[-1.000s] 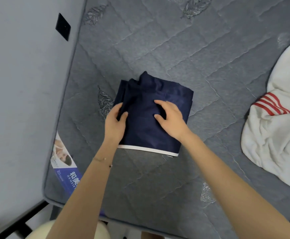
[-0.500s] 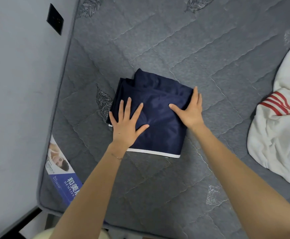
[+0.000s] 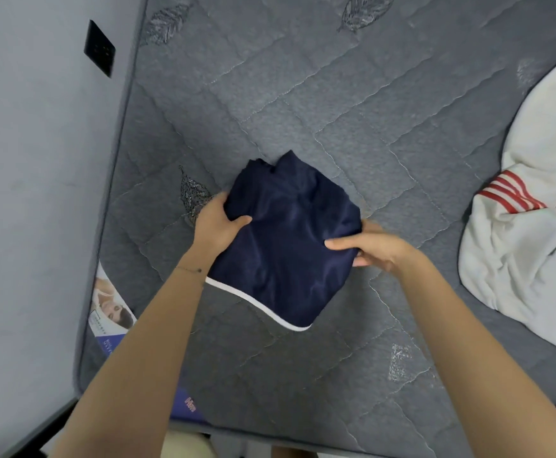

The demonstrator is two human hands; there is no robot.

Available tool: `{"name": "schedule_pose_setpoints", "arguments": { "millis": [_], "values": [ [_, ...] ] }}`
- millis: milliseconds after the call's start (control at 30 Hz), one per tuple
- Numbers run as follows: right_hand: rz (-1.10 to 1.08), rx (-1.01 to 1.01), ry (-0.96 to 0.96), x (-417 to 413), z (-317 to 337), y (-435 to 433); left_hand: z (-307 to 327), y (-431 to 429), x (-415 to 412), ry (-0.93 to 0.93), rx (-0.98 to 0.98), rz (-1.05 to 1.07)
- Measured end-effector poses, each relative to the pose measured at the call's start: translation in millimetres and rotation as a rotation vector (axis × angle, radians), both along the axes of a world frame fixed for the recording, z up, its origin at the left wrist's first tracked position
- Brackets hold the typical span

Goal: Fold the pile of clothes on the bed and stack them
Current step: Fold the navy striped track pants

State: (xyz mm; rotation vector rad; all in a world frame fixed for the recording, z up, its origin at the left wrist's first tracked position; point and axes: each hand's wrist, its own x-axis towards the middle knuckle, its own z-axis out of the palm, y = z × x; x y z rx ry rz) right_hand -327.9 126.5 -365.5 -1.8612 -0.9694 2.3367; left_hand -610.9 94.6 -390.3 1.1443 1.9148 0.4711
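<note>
Navy cloth (image 3: 286, 246), folded and white-trimmed, is being held near the mattress (image 3: 336, 110) left edge. Its left side is being pinched by the left hand (image 3: 215, 226) and its right side by the right hand (image 3: 372, 247), fingers curled beneath. White red-striped clothing (image 3: 518, 259) is lying at the right edge. "Hom" is being shown on a blue tag (image 3: 190, 404) at the near edge; the corner label (image 3: 111, 312) is too small to be read.

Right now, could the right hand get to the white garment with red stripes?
Probably, once free: the right hand grips the folded navy garment; only mattress separates it from the white garment.
</note>
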Motion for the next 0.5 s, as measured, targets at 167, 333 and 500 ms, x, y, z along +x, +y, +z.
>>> {"name": "schedule_pose_setpoints", "arguments": {
  "millis": [167, 333, 500],
  "values": [
    [0.427, 0.057, -0.145, 21, 7, 5, 16, 28, 29, 0.361, 0.319, -0.557],
    [-0.076, 0.377, -0.169, 0, -11, -16, 15, 10, 57, 0.481, 0.388, -0.351],
    [-0.262, 0.287, -0.186, -7, -23, -27, 6, -43, 57, 0.208, -0.017, 0.436]
  ]
}}
